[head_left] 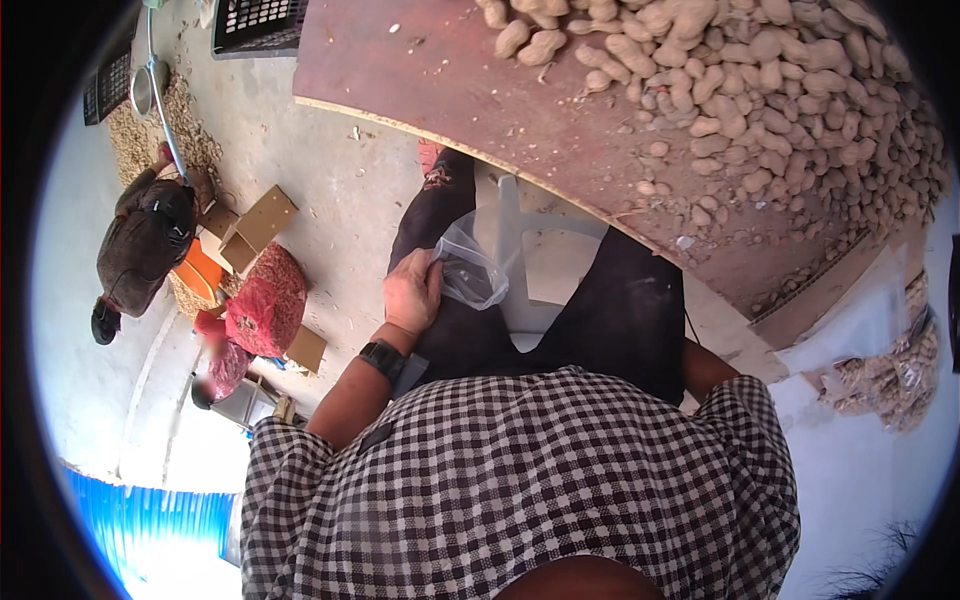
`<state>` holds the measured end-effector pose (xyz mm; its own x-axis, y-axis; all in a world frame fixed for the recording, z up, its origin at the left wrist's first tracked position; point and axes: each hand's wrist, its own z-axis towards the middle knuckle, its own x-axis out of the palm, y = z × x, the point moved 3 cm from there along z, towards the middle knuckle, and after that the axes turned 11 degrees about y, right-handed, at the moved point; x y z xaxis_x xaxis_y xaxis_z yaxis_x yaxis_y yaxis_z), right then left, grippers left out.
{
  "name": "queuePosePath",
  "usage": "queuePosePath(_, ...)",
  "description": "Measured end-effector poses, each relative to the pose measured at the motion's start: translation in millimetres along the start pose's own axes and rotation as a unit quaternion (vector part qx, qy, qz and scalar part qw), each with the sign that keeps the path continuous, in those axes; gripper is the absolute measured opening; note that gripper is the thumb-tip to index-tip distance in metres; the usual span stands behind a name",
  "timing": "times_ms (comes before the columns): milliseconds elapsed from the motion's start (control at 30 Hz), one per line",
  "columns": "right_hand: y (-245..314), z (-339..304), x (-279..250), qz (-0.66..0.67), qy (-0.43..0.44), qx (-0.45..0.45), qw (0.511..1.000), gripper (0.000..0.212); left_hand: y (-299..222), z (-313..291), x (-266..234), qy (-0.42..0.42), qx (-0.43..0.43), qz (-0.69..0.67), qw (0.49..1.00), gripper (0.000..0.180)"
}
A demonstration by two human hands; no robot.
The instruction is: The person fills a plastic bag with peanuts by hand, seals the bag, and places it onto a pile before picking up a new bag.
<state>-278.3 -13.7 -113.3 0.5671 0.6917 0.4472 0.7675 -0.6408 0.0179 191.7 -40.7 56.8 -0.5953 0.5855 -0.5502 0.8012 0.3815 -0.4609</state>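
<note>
My left hand (412, 292), with a dark watch at its wrist, is closed on the edge of a clear plastic bag (468, 270). The bag hangs over my left thigh with its mouth partly spread, and I see nothing inside it. My right arm (706, 370) goes down beside my right thigh, and its hand is out of sight. Ahead and to the right, a large heap of unshelled peanuts (770, 95) covers much of a reddish-brown tabletop (400, 65).
Clear bags with peanuts (885, 385) are at the right. A white plastic stool (515, 225) shows between my legs. To the left, a person (150, 240) holds a long pole near spread peanuts, cardboard boxes (258, 228) and a red mesh sack (268, 300). Another person (222, 375) is beside the sack.
</note>
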Motion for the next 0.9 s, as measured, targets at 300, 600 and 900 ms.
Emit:
queuePosePath(300, -49.9, -9.7, 37.3, 0.043, 0.014, 0.021, 0.999, 0.051, 6.9, 23.8, -8.6, -0.065, 0.062, 0.004, 0.996, 0.007)
queuePosePath(600, -84.4, -3.2, 38.3, 0.063, -0.015, -0.014, 0.998, 0.051, 7.8, 24.1, 2.0, -0.149, 0.121, 0.007, 0.981, 0.009)
queuePosePath(900, -58.2, -25.6, 39.4, 0.055, -0.075, -0.144, 0.985, 0.051, 22.8, -29.1, 10.3, -0.238, 0.079, -0.071, 0.966, 0.01)
